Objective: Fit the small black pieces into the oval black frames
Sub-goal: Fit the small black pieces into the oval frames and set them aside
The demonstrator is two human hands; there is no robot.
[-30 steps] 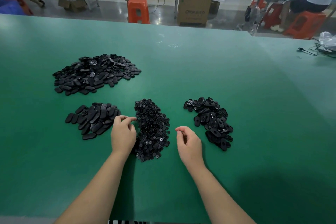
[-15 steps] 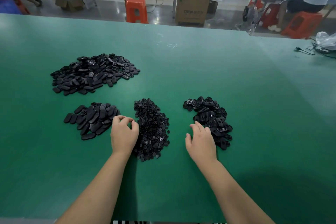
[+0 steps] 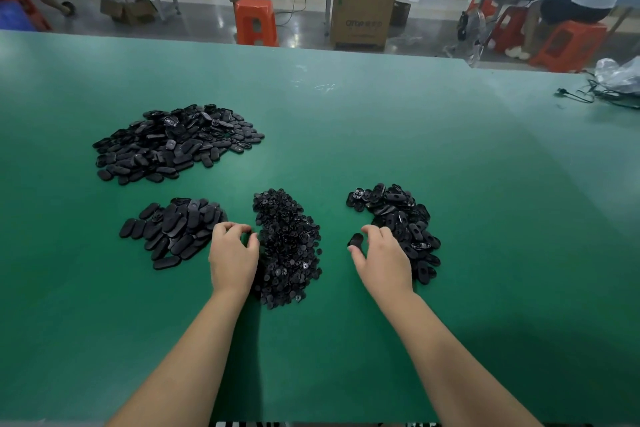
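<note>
Black oval frame (image 3: 355,241) now sits pinched in the right hand (image 3: 382,262), lifted from the frame pile (image 3: 398,218) it was reaching into, while the left hand (image 3: 233,255) stays curled, fingertips at the small-piece heap (image 3: 287,246).

Green table (image 3: 450,184) (four black heaps (image 3: 287,246)).

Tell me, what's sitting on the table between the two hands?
In the head view, the heap of small black pieces lies between the left hand and the right hand, which pinches an oval black frame.
</note>
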